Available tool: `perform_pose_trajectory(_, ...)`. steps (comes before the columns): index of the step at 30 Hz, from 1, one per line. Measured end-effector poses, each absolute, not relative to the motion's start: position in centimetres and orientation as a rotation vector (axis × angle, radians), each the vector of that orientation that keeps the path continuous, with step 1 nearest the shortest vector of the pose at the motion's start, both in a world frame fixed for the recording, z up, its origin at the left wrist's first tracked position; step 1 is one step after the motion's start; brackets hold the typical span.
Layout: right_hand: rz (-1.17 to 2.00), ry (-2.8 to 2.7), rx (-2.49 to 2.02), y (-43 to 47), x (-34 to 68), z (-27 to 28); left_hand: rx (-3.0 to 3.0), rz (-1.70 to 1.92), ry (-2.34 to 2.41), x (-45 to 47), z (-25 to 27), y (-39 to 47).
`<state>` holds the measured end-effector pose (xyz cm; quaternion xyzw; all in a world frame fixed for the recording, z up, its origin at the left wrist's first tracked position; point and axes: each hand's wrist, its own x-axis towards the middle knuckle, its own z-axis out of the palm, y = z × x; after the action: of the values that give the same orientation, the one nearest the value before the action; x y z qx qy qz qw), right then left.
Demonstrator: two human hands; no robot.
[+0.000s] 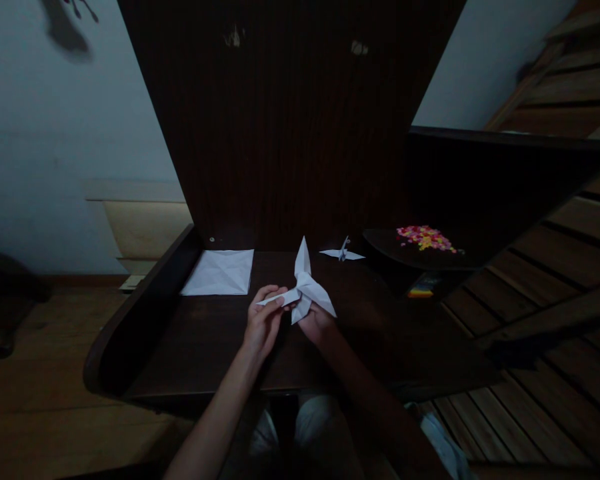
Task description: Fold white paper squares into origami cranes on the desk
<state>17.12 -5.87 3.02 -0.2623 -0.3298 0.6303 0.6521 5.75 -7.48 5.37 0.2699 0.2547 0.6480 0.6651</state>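
A folded white paper crane [306, 285] is held up above the dark desk, one long point rising and its wings spread. My left hand [265, 321] is closed on a narrow point of it, thumb on top and fingers behind. On the other side, my right hand [316, 323] grips the crane from below and behind; the paper hides most of its fingers. Behind it on the desk stands a smaller finished paper crane [343, 254]. Flat white paper [220, 272] with crease lines lies to the left.
The dark wooden desk [180, 360] has a raised left side and a tall back panel [300, 133]. At right, a small shelf [387, 250] carries a pile of colourful small pieces [425, 238]. Wooden slats [545, 400] run along the far right.
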Motion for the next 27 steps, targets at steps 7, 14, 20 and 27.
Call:
perform_pose_trajectory(7,1.51,-0.578,-0.635,-5.9,17.6,4.0,1.264,1.428,0.849,4.0,4.1,-7.7)
perform_pose_trajectory(14,1.493,-0.726,-0.781,-6.9,17.5,4.9,1.521,1.677,1.092,3.7,6.3,-7.4)
perform_pose_trajectory(20,1.467,-0.92,-0.943,-6.9,17.6,4.3,1.592,1.618,1.179,2.8,6.9,-6.8)
perform_pose_trajectory(27,0.619,-1.359,-1.115,-7.4,17.5,5.1,1.654,1.529,1.27,2.3,7.1,-6.5)
